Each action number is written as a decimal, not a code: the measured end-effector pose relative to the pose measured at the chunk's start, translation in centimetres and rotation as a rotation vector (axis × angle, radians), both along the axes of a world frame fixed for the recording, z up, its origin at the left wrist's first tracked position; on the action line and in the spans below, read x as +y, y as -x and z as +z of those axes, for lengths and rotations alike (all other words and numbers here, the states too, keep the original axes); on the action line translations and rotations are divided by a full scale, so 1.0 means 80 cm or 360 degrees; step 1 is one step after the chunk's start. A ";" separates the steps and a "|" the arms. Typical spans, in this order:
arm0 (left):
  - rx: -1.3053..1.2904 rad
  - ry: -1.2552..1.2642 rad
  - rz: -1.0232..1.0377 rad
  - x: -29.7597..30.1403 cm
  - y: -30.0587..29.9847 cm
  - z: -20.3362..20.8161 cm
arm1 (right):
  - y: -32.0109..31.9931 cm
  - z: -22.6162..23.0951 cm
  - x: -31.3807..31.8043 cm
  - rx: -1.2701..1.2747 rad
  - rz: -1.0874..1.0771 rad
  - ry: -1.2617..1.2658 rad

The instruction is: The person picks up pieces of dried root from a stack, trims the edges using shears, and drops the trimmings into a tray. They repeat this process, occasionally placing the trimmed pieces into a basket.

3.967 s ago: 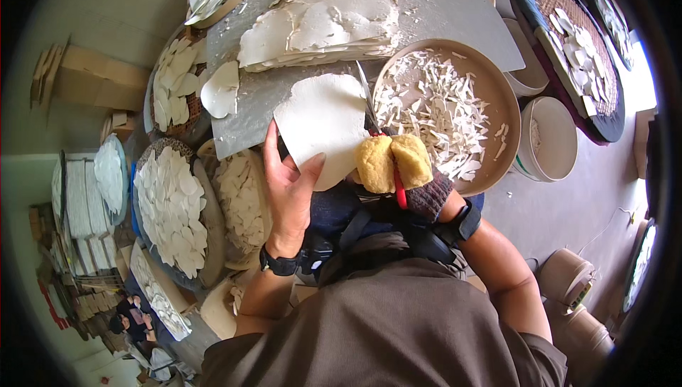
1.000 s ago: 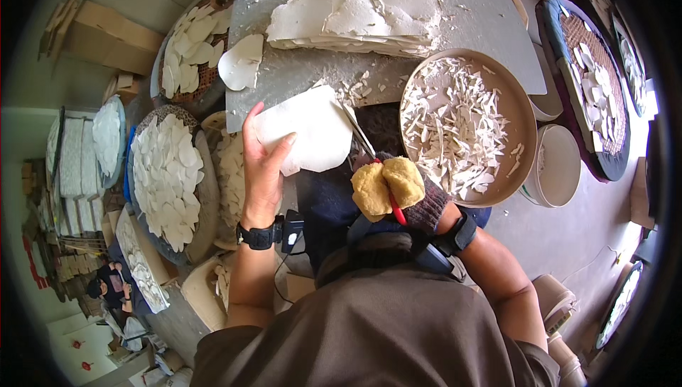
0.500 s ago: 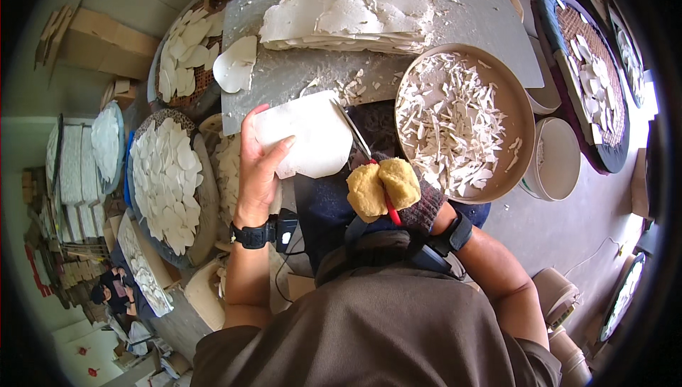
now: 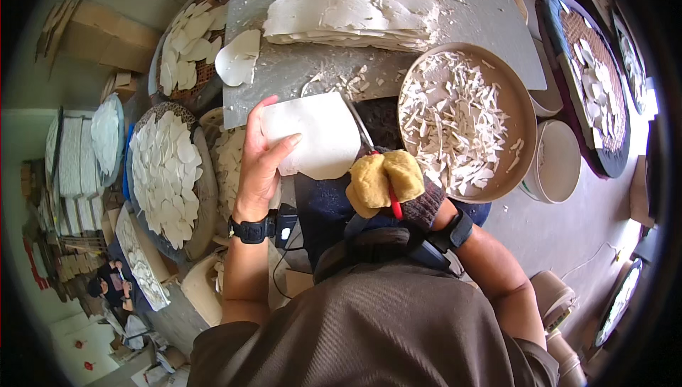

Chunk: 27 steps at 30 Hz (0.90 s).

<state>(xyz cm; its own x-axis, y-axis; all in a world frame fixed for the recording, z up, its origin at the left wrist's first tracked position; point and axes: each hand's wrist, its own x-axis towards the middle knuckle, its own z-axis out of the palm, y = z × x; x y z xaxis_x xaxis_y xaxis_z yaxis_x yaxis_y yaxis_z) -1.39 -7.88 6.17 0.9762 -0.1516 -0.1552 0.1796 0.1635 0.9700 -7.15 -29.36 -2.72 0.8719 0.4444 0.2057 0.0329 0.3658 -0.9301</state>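
Note:
My left hand grips a thin, stiff white sheet by its left side, thumb on top and fingers beneath. The sheet has straight-cut edges and clipped corners. In my right hand, which wears a dark knitted glove, are scissors with red handles. Thick yellow padding covers the fingers and hides most of the grip. The scissor blades run along the sheet's right edge, over my lap. Right beside this hand is a round tray holding many narrow white offcuts.
Ahead, a grey metal table carries a stack of rough white sheets and one loose piece. Baskets of white pieces stand at left. A white bucket and another round basket are at right. Far left, another person is visible.
The white sheet has turned slightly and shifted a little right with my left hand. My right hand and the scissors have tilted slightly, the blades now closer together along the sheet's edge.

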 end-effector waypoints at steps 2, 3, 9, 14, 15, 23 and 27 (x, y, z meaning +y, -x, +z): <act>-0.0065 -0.0030 -0.0023 0.004 -0.003 0.000 | 0.000 -0.002 -0.004 -0.0077 -0.0095 0.0297; -0.0114 -0.0061 -0.0076 0.007 -0.006 -0.001 | 0.003 -0.006 -0.014 -0.0053 0.0003 0.0438; 0.0034 -0.0115 -0.0355 0.031 -0.016 0.017 | 0.006 0.028 -0.019 0.0657 0.0446 -0.0230; 0.0029 -0.0410 -0.0753 0.086 -0.045 0.026 | 0.020 0.015 -0.013 0.1014 0.0334 -0.0325; -0.0001 -0.0235 -0.0362 0.123 -0.068 0.019 | 0.018 0.003 -0.017 0.0999 0.0317 -0.0320; -0.0308 -0.0218 0.0227 0.116 -0.164 0.038 | -0.007 -0.007 -0.035 0.0393 0.0299 -0.0059; -0.0545 -0.0875 -0.0128 0.040 -0.217 -0.020 | 0.002 -0.007 -0.017 0.0805 0.0342 -0.0323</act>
